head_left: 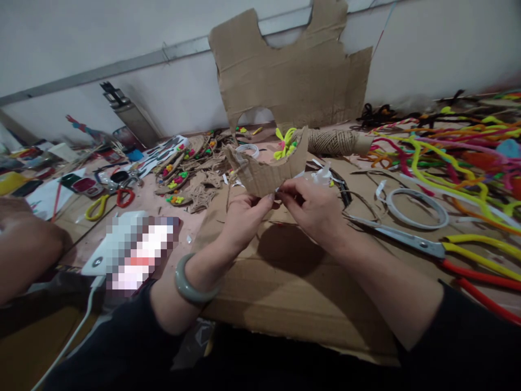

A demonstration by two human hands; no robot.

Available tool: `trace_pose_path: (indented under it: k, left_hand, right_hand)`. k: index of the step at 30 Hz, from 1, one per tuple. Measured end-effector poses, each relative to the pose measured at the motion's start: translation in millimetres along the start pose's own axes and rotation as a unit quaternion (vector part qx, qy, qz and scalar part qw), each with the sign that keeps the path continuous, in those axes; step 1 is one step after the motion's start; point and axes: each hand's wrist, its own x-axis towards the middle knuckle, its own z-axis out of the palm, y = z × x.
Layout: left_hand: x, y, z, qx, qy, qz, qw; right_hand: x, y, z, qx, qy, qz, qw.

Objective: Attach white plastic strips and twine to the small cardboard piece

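A small torn piece of brown cardboard (271, 176), curved along its top, stands upright in front of me. My left hand (246, 220) is closed at its lower edge, thumb and fingers pinched together. At the same edge my right hand (311, 209) pinches with thumb and forefinger, its tips nearly touching those of the left. Something small and dark shows between the fingertips, too small to make out. Under both hands lies a large cardboard sheet (317, 304). Just behind the held piece are a roll of jute twine (334, 142) and a bright yellow pipe-cleaner shape (287, 142).
Large scissors (423, 247) and a tape roll (417, 209) lie at right, below coloured pipe cleaners (439, 157). Left are twine-covered pieces (183, 174), a power bank (116, 241), a phone (146, 255) and another person's arm (24, 250). A cutout cardboard (285, 76) leans on the wall.
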Motion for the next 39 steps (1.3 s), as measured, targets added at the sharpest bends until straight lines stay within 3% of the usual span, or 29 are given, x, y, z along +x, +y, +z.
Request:
trace_pose_path:
  k: [20, 27, 34, 39]
  left_hand:
    - [0.2, -5.6, 2.1, 0.048, -0.022, 0.002, 0.999]
    - [0.3, -5.9, 4.7, 0.068, -0.023, -0.018, 0.997]
    - [2.0, -7.3, 8.5, 0.015, -0.014, -0.032, 0.999]
    - [2.2, -3.5, 11.6, -0.049, -0.004, -0.051, 0.997]
  right_hand:
    - [-0.5, 2.2, 0.2, -0.088, 0.057, -0.112, 0.988]
    - [0.3, 4.0, 1.2, -0.068, 0.060, -0.085, 0.992]
    - [1.1, 4.1, 0.3, -0.043, 0.028, -0.015, 0.999]
    - [1.9, 4.5, 2.6, -0.014, 0.038, 0.022, 0.999]
